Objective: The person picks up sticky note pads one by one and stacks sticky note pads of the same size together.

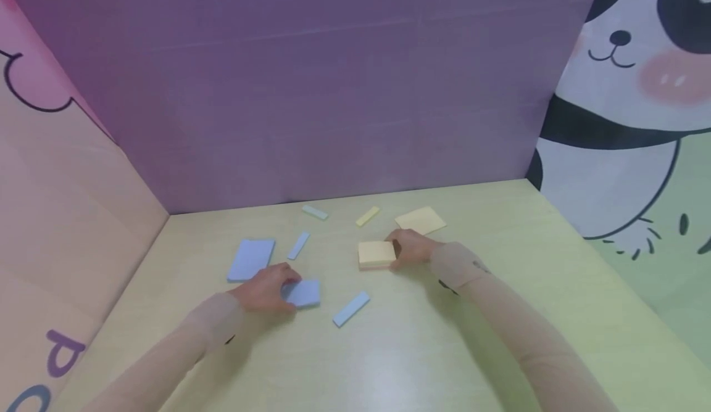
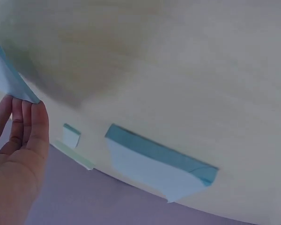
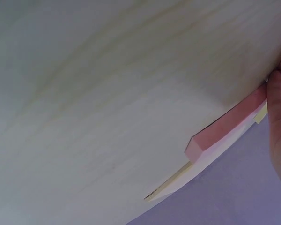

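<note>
R fingers [image 3: 277, 110] by pink block [image 3: 230, 123], yel. pad [image 3: 169, 181] nearby

Long pinkish-beige slvs [image 1: 161, 353], paler wrist bands [image 1: 457, 265], sm. dk. bits [image 1: 447, 287] underneath.

A pale yellowish table [image 1: 389, 369] with faint wood grain fills the lower half of the head view. Left of centre on it lies a large blue pad [image 1: 251, 259], with a short blue strip [image 1: 299, 246] just to its right. Along the far edge, left to right, sit a green strip [image 1: 315, 213], a yellow strip [image 1: 367, 216] and a pale yellow pad [image 1: 420, 218], partly covered. Below the centre, a longer blue strip [image 1: 352, 309] lies slanting up to the right. Whether the small blue pad [image 1: 305, 293] and yellow block [image 1: 376, 253] touch the surface is unclear.
</note>
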A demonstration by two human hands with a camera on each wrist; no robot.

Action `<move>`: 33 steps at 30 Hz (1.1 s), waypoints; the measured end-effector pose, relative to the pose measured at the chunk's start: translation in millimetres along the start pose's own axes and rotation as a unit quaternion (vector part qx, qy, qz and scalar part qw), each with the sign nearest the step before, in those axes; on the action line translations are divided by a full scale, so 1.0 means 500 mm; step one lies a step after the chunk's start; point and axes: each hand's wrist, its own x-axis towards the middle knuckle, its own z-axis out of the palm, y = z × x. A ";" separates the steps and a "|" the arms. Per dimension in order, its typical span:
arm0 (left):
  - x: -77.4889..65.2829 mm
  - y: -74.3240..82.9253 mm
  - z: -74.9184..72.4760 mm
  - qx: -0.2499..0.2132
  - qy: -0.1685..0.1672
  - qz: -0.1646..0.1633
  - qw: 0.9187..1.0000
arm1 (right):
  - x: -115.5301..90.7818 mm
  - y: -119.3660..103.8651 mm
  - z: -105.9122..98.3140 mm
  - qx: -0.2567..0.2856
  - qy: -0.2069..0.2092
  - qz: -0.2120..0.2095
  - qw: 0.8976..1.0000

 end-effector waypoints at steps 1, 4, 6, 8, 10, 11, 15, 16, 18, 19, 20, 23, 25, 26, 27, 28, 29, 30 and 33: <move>0.004 0.002 -0.004 0.005 0.003 0.007 1.000 | 0.000 0.000 0.000 -0.001 0.000 -0.001 1.000; 0.020 0.008 -0.013 0.008 0.011 0.010 1.000 | 0.000 0.001 0.000 -0.001 -0.001 0.001 1.000; 0.029 0.015 -0.021 0.002 0.016 0.003 1.000 | 0.000 0.002 -0.001 0.000 0.000 0.001 1.000; 0.039 0.021 -0.029 -0.007 0.021 -0.009 1.000 | 0.000 0.003 -0.001 0.002 0.000 0.001 1.000; 0.050 0.026 -0.035 -0.011 0.027 -0.009 1.000 | 0.000 0.004 -0.001 0.001 0.000 -0.001 1.000; 0.055 0.029 -0.037 -0.012 0.030 -0.010 0.999 | 0.000 0.004 -0.001 0.001 -0.001 -0.002 1.000; 0.072 0.045 -0.046 -0.015 0.034 -0.002 0.999 | -0.001 0.003 -0.003 -0.002 -0.005 -0.004 1.000; 0.076 0.051 -0.048 -0.016 0.035 -0.001 0.999 | -0.002 0.003 -0.004 -0.001 -0.006 -0.004 1.000; 0.085 0.063 -0.052 -0.014 0.039 0.006 0.999 | -0.003 0.002 -0.005 0.002 -0.008 -0.005 1.000; 0.091 0.069 -0.054 -0.011 0.041 0.012 0.999 | -0.004 0.002 -0.006 0.004 -0.008 -0.004 1.000; 0.096 0.074 -0.055 -0.007 0.043 0.015 0.999 | -0.005 0.002 -0.006 0.004 -0.008 -0.003 1.000; 0.113 0.090 -0.059 -0.005 0.041 0.018 0.999 | -0.006 0.002 -0.007 0.007 -0.008 -0.002 1.000; 0.123 0.099 -0.062 -0.007 0.036 0.014 0.999 | -0.006 0.001 -0.007 0.006 -0.007 -0.003 1.000; 0.128 0.103 -0.063 -0.009 0.032 0.013 0.999 | -0.006 0.001 -0.007 0.004 -0.006 -0.005 1.000; 0.133 0.106 -0.064 -0.010 0.028 0.013 0.999 | -0.006 0.000 -0.007 0.004 -0.006 -0.006 1.000; 0.138 0.109 -0.065 -0.012 0.023 0.014 1.000 | -0.006 0.000 -0.007 0.003 -0.007 -0.007 1.000; 0.143 0.112 -0.066 -0.011 0.020 0.017 1.000 | -0.007 -0.001 -0.007 0.002 -0.007 -0.008 1.000; 0.148 0.115 -0.067 -0.009 0.018 0.020 1.000 | -0.007 -0.003 -0.007 0.003 -0.007 -0.011 1.000; 0.166 0.123 -0.067 -0.006 0.015 0.032 0.999 | -0.012 -0.004 -0.009 0.004 -0.006 -0.015 1.000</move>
